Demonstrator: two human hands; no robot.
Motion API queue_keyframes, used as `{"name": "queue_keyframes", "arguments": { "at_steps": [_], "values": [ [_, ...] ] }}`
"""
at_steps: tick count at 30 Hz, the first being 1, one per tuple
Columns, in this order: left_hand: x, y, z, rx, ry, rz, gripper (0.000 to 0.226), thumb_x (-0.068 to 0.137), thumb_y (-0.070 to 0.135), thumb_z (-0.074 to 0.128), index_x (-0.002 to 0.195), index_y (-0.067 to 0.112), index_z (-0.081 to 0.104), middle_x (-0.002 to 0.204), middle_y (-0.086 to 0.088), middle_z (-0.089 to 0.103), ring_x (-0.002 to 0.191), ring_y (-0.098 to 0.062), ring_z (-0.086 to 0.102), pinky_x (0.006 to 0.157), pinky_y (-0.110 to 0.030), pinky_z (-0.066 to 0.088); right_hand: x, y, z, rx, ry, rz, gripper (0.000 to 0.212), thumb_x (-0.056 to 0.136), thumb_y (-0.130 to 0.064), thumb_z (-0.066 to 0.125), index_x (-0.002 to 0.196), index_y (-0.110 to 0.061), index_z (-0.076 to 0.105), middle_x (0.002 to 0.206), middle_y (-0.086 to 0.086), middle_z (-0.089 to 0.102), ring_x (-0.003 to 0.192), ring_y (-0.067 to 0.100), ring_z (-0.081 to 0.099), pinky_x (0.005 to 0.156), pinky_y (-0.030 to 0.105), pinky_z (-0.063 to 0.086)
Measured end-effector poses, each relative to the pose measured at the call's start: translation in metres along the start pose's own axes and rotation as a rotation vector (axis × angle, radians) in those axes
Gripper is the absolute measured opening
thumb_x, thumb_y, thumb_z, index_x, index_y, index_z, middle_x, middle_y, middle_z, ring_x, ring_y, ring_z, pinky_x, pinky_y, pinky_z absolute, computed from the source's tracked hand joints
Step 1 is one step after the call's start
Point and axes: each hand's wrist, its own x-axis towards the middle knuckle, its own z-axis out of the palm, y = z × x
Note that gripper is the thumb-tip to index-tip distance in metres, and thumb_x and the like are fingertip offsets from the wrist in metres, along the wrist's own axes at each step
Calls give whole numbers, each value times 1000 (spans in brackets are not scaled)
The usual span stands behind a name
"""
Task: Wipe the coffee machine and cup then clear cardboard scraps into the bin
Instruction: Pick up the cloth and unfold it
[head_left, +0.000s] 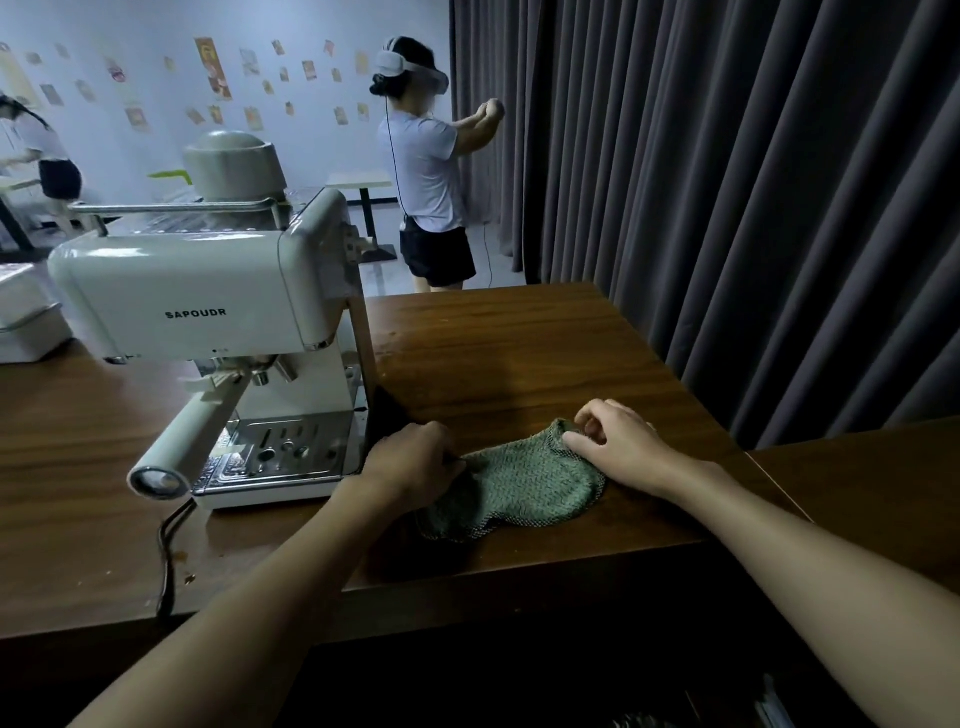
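**Cloth held at both ends; machine not yet wiped**

Left hand (410, 462): the fingers are curled down over the left end of the green cloth (519, 486), and that end is bunched beneath them. Right hand (618, 441): the far right corner of the cloth is pinched between thumb and curled fingers and is raised slightly. The middle of the cloth lies spread on the wooden worktop (519, 343), between the two hands.

Handling, judged: the cloth is an open textured weave, light and limp, and no shape is held by it. It is best gathered into a pad in one palm before wiping.

The coffee machine (197, 291) stands just left of the left hand, its base corner close to the knuckles. The glossy cream housing is judged rigid, smooth and heavy enough to stay put under a wipe. The portafilter handle (182, 447) juts forward over the metal drip tray (280, 452). Both are judged liable to shift if snagged, so the body is better steadied from the top.

A power cord (166, 545) trails over the front edge. Small brown bits (189, 578) lie beside it; whether these are cardboard cannot be told. No cup or bin is seen.
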Motion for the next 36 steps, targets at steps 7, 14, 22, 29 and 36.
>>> {"name": "queue_keyframes", "arguments": {
  "at_steps": [7,14,22,29,36],
  "values": [
    [42,37,6,53,-42,267,28,100,35,55,125,27,62,133,-2,59,131,-28,49,111,-49,38,-8,17,-8,2,-154,-26,11,82,-46,70,82,-37,63,117,-11,47,122,15,37,109,49,27],
    [83,65,12,-2,-126,414,30,91,36,71,121,34,69,127,0,57,124,-24,48,102,-48,44,-9,19,-8,207,-16,45,13,94,-37,59,85,-27,59,98,-4,63,93,17,60,85,44,52],
    [97,68,11,-64,-76,433,16,93,17,67,108,14,72,109,-3,69,101,-20,63,87,-33,52,-8,19,4,136,-13,74,22,89,-41,67,102,-29,53,99,-10,53,96,15,53,89,37,47],
    [103,71,4,-75,-97,415,13,92,14,68,104,11,72,105,-2,68,95,-18,64,84,-34,55,-3,17,9,28,14,211,30,91,-48,59,116,-30,59,108,-6,60,115,20,48,101,40,33],
    [101,77,-11,-216,15,412,13,89,11,70,99,10,78,98,0,74,84,-9,67,73,-17,53,-7,17,-7,286,64,134,9,93,-33,61,89,-27,57,93,-4,62,93,19,58,87,37,44]
  ]
}}
